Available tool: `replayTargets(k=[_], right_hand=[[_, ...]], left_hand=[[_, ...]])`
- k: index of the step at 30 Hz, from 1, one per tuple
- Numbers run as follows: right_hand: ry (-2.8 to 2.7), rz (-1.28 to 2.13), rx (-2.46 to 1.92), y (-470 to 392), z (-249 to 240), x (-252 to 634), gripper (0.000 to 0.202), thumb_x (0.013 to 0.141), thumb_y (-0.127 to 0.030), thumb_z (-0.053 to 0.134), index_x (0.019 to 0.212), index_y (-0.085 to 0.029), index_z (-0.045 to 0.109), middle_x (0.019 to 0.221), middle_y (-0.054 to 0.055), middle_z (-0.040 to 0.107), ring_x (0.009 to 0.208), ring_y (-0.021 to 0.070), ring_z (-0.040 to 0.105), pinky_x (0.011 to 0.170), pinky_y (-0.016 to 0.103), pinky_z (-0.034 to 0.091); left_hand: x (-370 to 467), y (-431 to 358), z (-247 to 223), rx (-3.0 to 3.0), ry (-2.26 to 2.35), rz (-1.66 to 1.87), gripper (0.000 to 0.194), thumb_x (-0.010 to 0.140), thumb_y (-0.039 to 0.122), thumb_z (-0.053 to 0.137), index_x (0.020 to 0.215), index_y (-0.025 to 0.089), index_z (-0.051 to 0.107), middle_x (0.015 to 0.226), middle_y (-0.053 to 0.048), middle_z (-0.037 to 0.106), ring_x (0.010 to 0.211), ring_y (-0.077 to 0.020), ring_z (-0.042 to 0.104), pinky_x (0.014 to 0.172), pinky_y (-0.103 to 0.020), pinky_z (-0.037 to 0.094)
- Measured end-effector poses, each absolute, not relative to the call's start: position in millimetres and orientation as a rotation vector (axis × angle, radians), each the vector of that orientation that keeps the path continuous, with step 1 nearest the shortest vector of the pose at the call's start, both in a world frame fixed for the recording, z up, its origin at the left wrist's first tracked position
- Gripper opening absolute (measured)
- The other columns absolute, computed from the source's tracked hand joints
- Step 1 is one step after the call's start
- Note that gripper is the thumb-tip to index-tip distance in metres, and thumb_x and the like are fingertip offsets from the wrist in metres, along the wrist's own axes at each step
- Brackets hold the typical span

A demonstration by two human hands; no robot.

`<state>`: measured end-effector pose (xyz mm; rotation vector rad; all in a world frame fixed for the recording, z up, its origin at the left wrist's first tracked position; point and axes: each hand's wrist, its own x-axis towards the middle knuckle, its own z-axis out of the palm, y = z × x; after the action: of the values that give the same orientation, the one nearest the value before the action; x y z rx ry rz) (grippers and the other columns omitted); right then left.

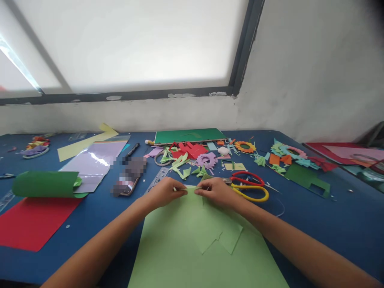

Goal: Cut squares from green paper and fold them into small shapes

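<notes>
A large light green paper sheet (pixel 168 248) lies in front of me on the blue table. Near its far edge, my left hand (pixel 168 194) and my right hand (pixel 216 192) pinch a small light green paper piece (pixel 192 189) between thumbs and fingers. The hands are close together, a narrow gap between their fingertips. Closer to me, a cut light green paper piece (pixel 231 236) with a notched edge rests on the sheet. Scissors (pixel 250 192) with one red and one yellow handle loop lie just right of my right hand. Whether the pinched piece is folded I cannot tell.
Paper scraps (pixel 192 151) and a purple paper ring (pixel 206 160) lie beyond my hands. To the left are a phone (pixel 129 182), a ruler (pixel 159 176), a rolled dark green sheet (pixel 45 184) and a red sheet (pixel 39 224). A dark green cut sheet (pixel 309 180) lies right.
</notes>
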<state>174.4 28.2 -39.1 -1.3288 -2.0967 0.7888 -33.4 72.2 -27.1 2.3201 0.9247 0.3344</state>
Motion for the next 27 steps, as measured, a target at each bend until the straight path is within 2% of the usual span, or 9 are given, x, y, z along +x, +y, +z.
replayTargets(k=[3,6,9,17,22,27], right_hand=[[-2.152,0.669,-1.238,36,-50,168,0.017,0.082,-0.019,0.053,0.084,-0.015,0.069,0.079,0.006,0.068,0.071,0.0164,0.060,0.065,0.026,0.044],[-2.255,0.586,-1.094,35,-55,169,0.022,0.081,-0.014,0.051,0.093,-0.018,0.069,0.090,0.008,0.068,0.081,0.0184,0.060,0.075,0.030,0.044],[-2.349,0.528,-0.983,29,-55,175,0.029,0.084,-0.012,0.045,0.101,-0.020,0.067,0.099,0.009,0.066,0.086,0.0193,0.059,0.077,0.031,0.045],[-2.518,0.387,-0.908,23,-52,187,0.027,0.090,-0.016,0.045,0.107,-0.017,0.065,0.108,0.009,0.065,0.096,0.0207,0.059,0.084,0.033,0.045],[-2.607,0.261,-0.860,24,-54,187,0.028,0.093,-0.019,0.040,0.110,-0.017,0.063,0.109,0.009,0.064,0.096,0.0205,0.058,0.083,0.034,0.046],[-2.674,0.160,-0.806,24,-51,188,0.029,0.093,-0.015,0.039,0.111,-0.018,0.061,0.108,0.009,0.064,0.093,0.0206,0.058,0.080,0.035,0.046]], left_hand=[[-41,77,-37,2.402,0.897,0.396,0.023,0.082,0.028,0.051,0.089,0.016,0.069,0.082,-0.007,0.067,0.071,-0.0164,0.056,0.067,-0.024,0.042],[-48,76,-40,2.476,0.823,0.409,0.024,0.084,0.021,0.047,0.096,0.018,0.068,0.095,-0.009,0.067,0.085,-0.0182,0.059,0.079,-0.028,0.043],[-53,72,-39,2.528,0.736,0.387,0.029,0.082,0.014,0.044,0.100,0.020,0.066,0.101,-0.008,0.066,0.093,-0.0179,0.058,0.084,-0.028,0.043],[-58,71,-36,2.672,0.543,0.311,0.034,0.087,0.009,0.038,0.106,0.020,0.063,0.111,-0.006,0.064,0.099,-0.0178,0.058,0.091,-0.031,0.042],[-59,70,-37,2.718,0.550,0.242,0.035,0.087,0.008,0.038,0.109,0.020,0.062,0.115,-0.006,0.062,0.103,-0.0200,0.056,0.092,-0.032,0.042],[-58,70,-37,2.699,0.515,0.287,0.034,0.085,0.005,0.038,0.107,0.018,0.063,0.111,-0.007,0.063,0.099,-0.0196,0.057,0.090,-0.032,0.043]])
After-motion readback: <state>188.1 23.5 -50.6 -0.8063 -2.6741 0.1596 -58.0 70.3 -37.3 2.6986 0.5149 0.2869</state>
